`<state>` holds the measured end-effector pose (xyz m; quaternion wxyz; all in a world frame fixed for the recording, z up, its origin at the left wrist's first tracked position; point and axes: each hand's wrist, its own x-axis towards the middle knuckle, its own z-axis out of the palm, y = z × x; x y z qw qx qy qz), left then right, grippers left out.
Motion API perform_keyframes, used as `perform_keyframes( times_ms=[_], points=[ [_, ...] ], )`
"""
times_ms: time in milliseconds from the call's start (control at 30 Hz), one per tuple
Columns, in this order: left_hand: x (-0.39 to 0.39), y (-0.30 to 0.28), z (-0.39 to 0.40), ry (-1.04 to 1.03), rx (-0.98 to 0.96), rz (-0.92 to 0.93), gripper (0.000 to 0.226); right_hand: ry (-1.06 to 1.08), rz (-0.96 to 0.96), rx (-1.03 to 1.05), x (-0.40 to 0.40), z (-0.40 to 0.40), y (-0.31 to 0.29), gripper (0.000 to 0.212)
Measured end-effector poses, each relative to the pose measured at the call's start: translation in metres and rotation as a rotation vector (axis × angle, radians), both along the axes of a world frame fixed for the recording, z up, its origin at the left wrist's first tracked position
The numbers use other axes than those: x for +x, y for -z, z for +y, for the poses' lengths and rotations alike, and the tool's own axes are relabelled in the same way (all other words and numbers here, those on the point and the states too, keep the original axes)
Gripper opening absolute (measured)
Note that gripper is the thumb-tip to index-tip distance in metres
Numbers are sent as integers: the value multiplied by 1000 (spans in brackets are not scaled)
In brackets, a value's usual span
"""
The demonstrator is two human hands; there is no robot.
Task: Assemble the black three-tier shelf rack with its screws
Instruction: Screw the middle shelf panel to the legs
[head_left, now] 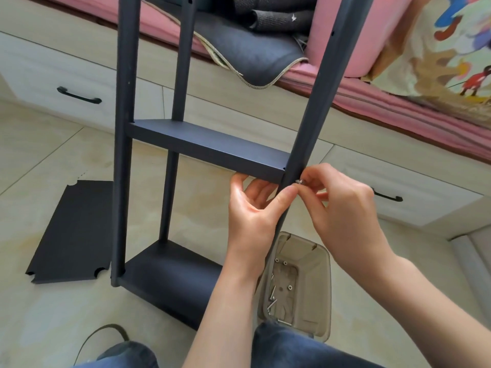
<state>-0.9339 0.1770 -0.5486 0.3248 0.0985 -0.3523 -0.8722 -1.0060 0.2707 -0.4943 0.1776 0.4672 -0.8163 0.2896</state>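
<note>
Head view: a black rack (207,147), part-built, stands upright on the tiled floor (53,155) in front of a bed (398,110) with pink bedding. Its bottom shelf (170,277) and middle shelf (210,144) are fixed between the posts; the third shelf panel (71,232) lies flat on the floor to the left, just beside the rack's near-left post (125,128) and apart from it.

At the right end of the middle shelf, the left hand (255,208) curls round the near-right post (313,123) from below the shelf edge, thumb pressed to the post's outer face. The right hand (342,208) pinches a small screw (299,181) between thumb and fingertips, its tip at the post's edge, level with the shelf.

Below the hands, a clear tub (321,261) holding loose screws and nuts sits on the floor, touching or just beside the foot of the post. Bare floor lies open to the left and right of the rack. Drawers (79,94) run along the bed base behind.
</note>
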Motion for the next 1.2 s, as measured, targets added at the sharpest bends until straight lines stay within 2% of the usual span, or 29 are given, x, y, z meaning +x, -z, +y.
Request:
perform_keyframes(
  times_ms=[200,367,567,800,1200],
  points=[
    [5,6,0,26,-78,-31,60,45,-254,3,3,2,-14,16],
    [4,4,5,-2,-43,-28,59,103,-282,12,7,4,-16,17],
    [4,4,3,-62,-4,-46,60,56,-97,23,13,7,-13,1],
    [4,0,4,-71,6,-26,59,44,-2,33,14,1,-13,15],
    [2,3,4,-73,2,-27,59,51,98,-39,15,5,-8,11]
  ],
)
